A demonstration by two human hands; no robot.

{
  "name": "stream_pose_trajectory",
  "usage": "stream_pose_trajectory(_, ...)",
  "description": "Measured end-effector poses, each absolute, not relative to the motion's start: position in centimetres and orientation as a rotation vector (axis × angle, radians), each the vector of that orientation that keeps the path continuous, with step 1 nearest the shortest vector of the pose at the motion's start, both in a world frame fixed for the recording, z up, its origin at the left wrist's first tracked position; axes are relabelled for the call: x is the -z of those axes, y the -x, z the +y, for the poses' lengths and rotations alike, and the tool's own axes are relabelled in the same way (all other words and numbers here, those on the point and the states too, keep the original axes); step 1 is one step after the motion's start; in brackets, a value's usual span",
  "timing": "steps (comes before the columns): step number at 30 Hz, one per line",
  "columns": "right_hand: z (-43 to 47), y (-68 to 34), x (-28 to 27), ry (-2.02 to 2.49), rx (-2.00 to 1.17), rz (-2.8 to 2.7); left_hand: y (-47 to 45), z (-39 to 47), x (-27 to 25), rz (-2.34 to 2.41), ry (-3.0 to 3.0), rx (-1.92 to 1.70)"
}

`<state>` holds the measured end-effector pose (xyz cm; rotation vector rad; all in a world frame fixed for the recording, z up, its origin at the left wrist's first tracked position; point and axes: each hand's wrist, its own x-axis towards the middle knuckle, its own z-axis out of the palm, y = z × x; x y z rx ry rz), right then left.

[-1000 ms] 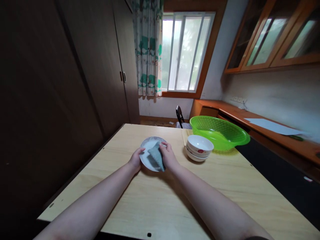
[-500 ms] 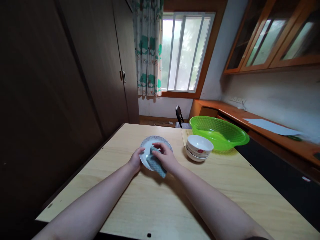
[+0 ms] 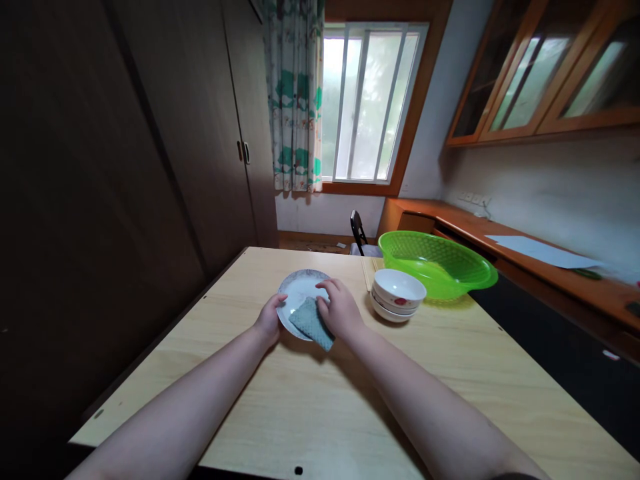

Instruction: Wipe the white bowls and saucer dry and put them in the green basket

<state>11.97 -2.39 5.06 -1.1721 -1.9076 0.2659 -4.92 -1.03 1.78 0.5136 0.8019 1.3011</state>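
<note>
A white plate (image 3: 296, 289) with a patterned grey rim is tilted a little above the table. My left hand (image 3: 270, 320) grips its left edge, thumb over the rim and fingers underneath. A blue-green cloth (image 3: 313, 324) is spread over the lower right of the plate, one corner hanging past the rim. My right hand (image 3: 343, 312) is at the plate's right side with curled fingers, its thumb at the cloth's edge. The lower fingers are hidden, but the hand appears to hold the cloth.
To the right stand stacked white bowls (image 3: 399, 288) with a red flower. Beside them lie light chopsticks (image 3: 369, 272), and behind is a green plastic basket (image 3: 440, 267). All are on the wooden table (image 3: 260, 413). A dark wardrobe (image 3: 200, 133) lines the left; a chair (image 3: 359, 230) stands beyond.
My right hand has shifted right across the plate, and its fingers have lifted and spread slightly. More of the cloth shows. My left hand keeps its grip on the plate.
</note>
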Motion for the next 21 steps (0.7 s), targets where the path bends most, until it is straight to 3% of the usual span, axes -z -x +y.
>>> stream_pose_trajectory(7,-3.7,-11.2,-5.5,0.93,-0.268,-2.498,5.3,-0.7,-1.9,0.799,-0.477,-1.459)
stream_pose_trajectory(13,-4.3,-10.3,-4.9,0.72,-0.381,-2.518,5.2,-0.8,-2.0,0.719,-0.487,-1.478)
stream_pose_trajectory(21,-3.6,-11.0,-4.9,0.934,-0.231,-2.48,5.0,-1.4,-2.4,0.687,-0.506,-1.433)
